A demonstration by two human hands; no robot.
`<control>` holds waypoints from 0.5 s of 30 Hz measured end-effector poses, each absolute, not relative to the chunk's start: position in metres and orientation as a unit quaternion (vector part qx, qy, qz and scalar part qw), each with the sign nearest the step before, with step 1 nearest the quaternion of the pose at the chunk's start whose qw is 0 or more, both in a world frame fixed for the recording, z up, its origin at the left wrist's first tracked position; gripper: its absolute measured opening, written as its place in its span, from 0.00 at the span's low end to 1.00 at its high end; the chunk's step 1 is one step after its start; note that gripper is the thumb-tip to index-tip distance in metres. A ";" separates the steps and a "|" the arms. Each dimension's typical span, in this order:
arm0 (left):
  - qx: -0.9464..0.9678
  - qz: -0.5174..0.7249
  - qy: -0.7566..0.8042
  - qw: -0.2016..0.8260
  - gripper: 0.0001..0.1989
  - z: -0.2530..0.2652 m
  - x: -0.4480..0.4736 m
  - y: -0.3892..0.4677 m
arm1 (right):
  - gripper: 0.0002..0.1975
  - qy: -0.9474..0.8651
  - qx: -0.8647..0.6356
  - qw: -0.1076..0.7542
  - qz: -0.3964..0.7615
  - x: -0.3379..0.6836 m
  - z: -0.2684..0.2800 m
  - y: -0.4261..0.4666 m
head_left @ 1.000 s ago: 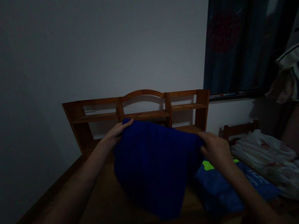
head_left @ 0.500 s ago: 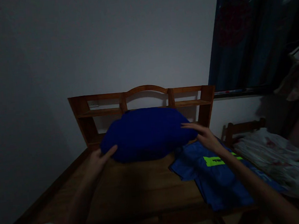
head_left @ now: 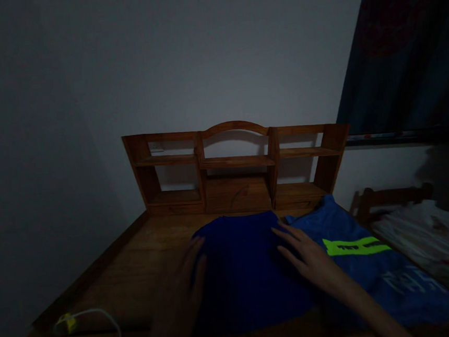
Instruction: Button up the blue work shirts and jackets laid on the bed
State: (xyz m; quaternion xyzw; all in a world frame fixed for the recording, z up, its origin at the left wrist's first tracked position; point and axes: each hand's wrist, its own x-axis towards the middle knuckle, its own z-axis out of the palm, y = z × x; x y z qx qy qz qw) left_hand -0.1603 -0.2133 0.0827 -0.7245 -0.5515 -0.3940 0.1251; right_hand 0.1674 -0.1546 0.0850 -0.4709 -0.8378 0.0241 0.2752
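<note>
A plain dark blue cloth (head_left: 249,276), perhaps a garment, lies spread on the wooden desktop (head_left: 138,265) in front of me. At its left edge is my left hand (head_left: 182,285), blurred, with fingers apart. My right hand (head_left: 309,258) is over the cloth's upper right side, its fingers spread. Neither hand grips the cloth; whether the fingertips touch it I cannot tell. Right of it lies a lighter blue garment (head_left: 359,272) with a yellow-green band and pale lettering, partly behind my right forearm.
A wooden shelf unit (head_left: 235,161) stands at the back against the wall. A white cord with a yellow piece (head_left: 70,322) lies front left. At right are a wooden chair (head_left: 395,195) and whitish plastic bags (head_left: 426,229). A dark curtain (head_left: 396,69) hangs upper right.
The dark blue cloth came down from the air, where both hands held it, onto the desktop and now lies flatter. Both hands let go of it. The view shifted slightly.
</note>
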 end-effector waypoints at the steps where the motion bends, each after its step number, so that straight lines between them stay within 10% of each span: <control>1: -0.754 -0.344 -0.549 0.105 0.23 0.084 -0.141 -0.196 | 0.25 -0.847 -0.462 0.259 0.028 0.152 0.085 -0.145; 15: -0.819 -0.137 -0.541 0.134 0.28 -0.018 -0.187 -0.177 | 0.44 -0.918 -0.362 0.089 0.136 0.139 0.035 -0.179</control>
